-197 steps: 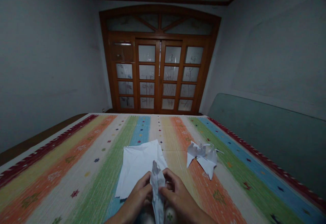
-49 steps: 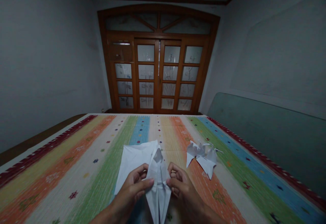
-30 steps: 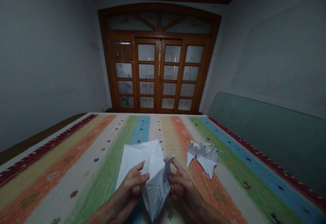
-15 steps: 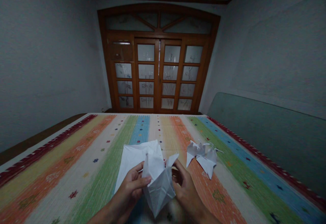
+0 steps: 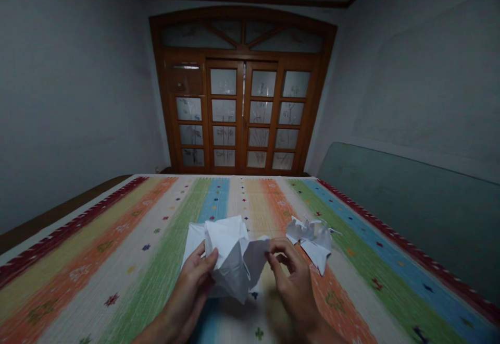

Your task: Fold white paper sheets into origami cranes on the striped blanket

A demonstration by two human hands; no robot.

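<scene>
A folded white paper (image 5: 230, 255) is held between both hands above the table. My left hand (image 5: 195, 276) is closed on its left side, the thumb lying across the front. On the other side, my right hand (image 5: 291, 271) pinches the tip of a flap that sticks out to the right. Creases and layered folds show on the paper's front. Behind it, partly hidden, a flat white sheet of paper (image 5: 192, 238) lies on the cloth. Right of my right hand rests another folded white paper piece (image 5: 314, 242) with pointed corners.
A striped, many-coloured tablecloth (image 5: 125, 260) covers the table. A pale green board or headrest (image 5: 406, 198) stands along the right side by the wall. Wooden doors with glass panes (image 5: 244, 114) close off the far end.
The folded paper has turned and its lower point has risen. My right hand has shifted right, drawing the flap outward. My left hand has moved slightly left.
</scene>
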